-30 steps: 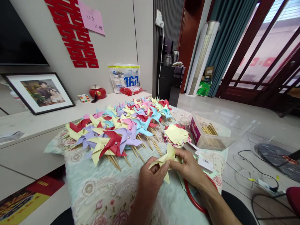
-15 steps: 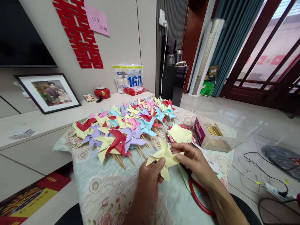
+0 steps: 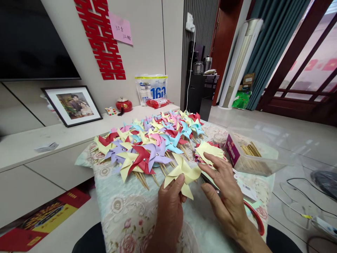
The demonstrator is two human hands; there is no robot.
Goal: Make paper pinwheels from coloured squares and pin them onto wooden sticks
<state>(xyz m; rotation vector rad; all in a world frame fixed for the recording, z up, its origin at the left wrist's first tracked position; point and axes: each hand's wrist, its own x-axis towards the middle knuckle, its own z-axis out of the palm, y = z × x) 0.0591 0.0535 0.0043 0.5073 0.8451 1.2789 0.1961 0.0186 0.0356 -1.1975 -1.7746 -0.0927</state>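
Observation:
A pale yellow paper pinwheel (image 3: pixel 193 174) with folded blades is pinched at its centre between the thumb and fingers of my left hand (image 3: pixel 170 203). My right hand (image 3: pixel 228 193) hovers just right of it, fingers apart and holding nothing. Scissors with a red handle (image 3: pixel 258 219) lie partly hidden under that hand. Beyond its fingertips is a stack of cut paper pieces (image 3: pixel 212 150), yellow on top. Finished pinwheels on wooden sticks (image 3: pixel 142 160), in red, purple, yellow, blue and pink, cover the far left of the table.
A clear plastic box (image 3: pixel 263 170) with thin wooden sticks (image 3: pixel 251 149) stands on the right of the flowered tablecloth (image 3: pixel 123 211). A small round clear container (image 3: pixel 220 138) is behind the paper stack. Cables (image 3: pixel 297 200) lie on the floor at right.
My right hand has let go of the pinwheel's right blade and moved right, its fingers opening. My left hand keeps hold of the pinwheel. The camera view has turned slightly left.

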